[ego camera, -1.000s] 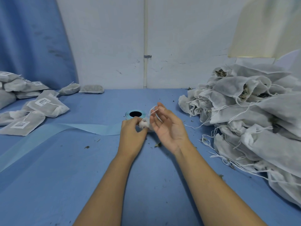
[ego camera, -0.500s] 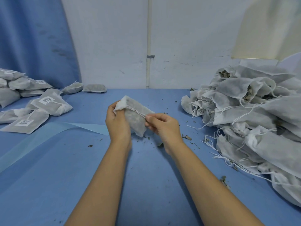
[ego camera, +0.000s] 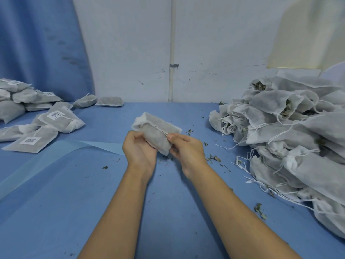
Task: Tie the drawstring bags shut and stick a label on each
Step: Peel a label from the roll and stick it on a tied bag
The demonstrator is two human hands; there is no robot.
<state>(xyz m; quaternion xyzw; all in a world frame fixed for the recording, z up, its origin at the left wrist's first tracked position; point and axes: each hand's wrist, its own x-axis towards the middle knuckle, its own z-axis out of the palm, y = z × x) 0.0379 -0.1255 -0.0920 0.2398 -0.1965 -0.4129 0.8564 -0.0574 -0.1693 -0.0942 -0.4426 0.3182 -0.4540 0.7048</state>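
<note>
1. Confirm left grip (ego camera: pixel 140 148) wrapped round drawstring bag (ego camera: pixel 155 136), held clear of surface (ego camera: pixel 168 212), between both grips.
2. Confirm right grip (ego camera: pixel 188 150) pinching drawstring (ego camera: pixel 162 131) at its fingertips.
3. Pull drawstring away from left grip until neck (ego camera: pixel 141 120) bunches fully.
4. Knot tight against neck, just beyond left grip, to prevent spillage.
5. Label afterwards.

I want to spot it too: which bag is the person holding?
On the blue table, look between the labelled bags at left and the open pile at right. The bag is the only one held up, by the left hand and right hand.
</note>
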